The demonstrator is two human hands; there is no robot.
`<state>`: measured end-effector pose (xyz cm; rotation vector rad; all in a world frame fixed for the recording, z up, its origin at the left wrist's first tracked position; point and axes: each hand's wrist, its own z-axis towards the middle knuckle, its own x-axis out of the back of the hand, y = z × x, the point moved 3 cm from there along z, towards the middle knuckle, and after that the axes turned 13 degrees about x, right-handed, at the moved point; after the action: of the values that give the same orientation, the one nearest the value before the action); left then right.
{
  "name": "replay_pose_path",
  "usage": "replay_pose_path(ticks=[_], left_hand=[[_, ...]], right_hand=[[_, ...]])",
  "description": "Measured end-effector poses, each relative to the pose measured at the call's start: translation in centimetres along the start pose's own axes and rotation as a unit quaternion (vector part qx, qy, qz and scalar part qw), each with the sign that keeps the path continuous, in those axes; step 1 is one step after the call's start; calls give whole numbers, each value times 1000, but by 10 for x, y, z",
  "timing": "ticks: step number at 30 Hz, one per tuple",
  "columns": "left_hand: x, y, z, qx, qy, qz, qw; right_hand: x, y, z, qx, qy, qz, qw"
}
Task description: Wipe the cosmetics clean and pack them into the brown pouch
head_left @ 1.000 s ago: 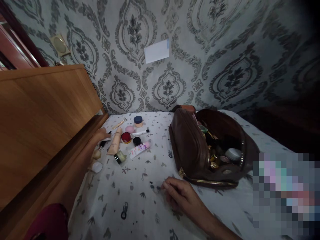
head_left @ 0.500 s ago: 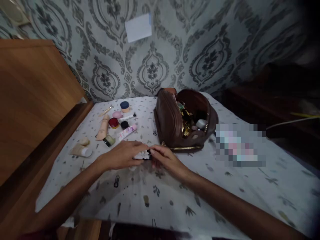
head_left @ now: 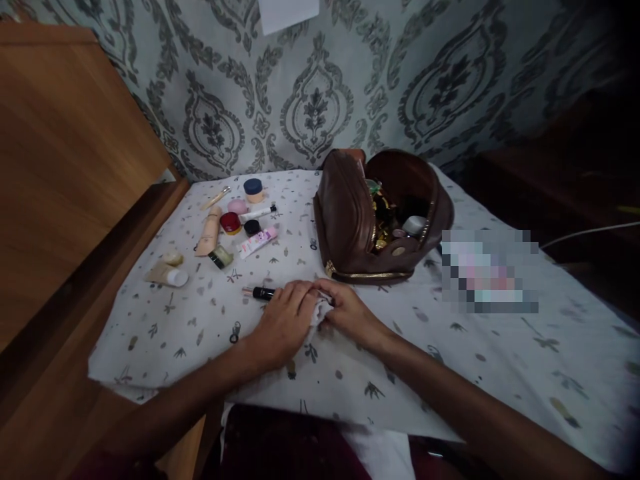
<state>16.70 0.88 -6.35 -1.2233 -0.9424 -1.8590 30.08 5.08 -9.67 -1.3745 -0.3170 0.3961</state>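
Tube (head_left: 263, 293) partly beneath left hand (head_left: 284, 323)

A pale grey wall (head_left: 317, 100) closes off the far side, papered with large, dark damask medallions and scrolling leaves. A white sheet of paper (head_left: 289, 12) sits on it at the upper edge, partly cut off. On the left stands a brown wooden panel (head_left: 65, 133) with visible grain, and a darker wooden ledge (head_left: 95, 277) slants along its base. A table (head_left: 167, 340) reaches the wall, draped in white cloth printed with small grey and brown plant motifs. The light is dim and cool, and the far right sinks into near-black shadow.
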Motion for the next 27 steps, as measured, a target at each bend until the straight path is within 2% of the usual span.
replay_pose_path(ticks=[4, 12, 18, 22, 27], left_hand=[[-3, -8, -3, 29, -4, 67, 997], [9, -53, -12, 62, -24, 89, 994], [18, -94, -28, 100, -36, 31, 994], [27, -103, -36, 75, -75, 19, 994], [31, -105, -32, 68, -106, 38, 991]], right_hand=[[-2, 4, -2, -46, -26, 35, 998], [-5, 1, -3, -56, -25, 41, 997], [-5, -2, -4, -53, -37, 24, 998], [-5, -1, -4, -53, -31, 28, 998], [-3, -1, -4, -37, -1, 52, 998]])
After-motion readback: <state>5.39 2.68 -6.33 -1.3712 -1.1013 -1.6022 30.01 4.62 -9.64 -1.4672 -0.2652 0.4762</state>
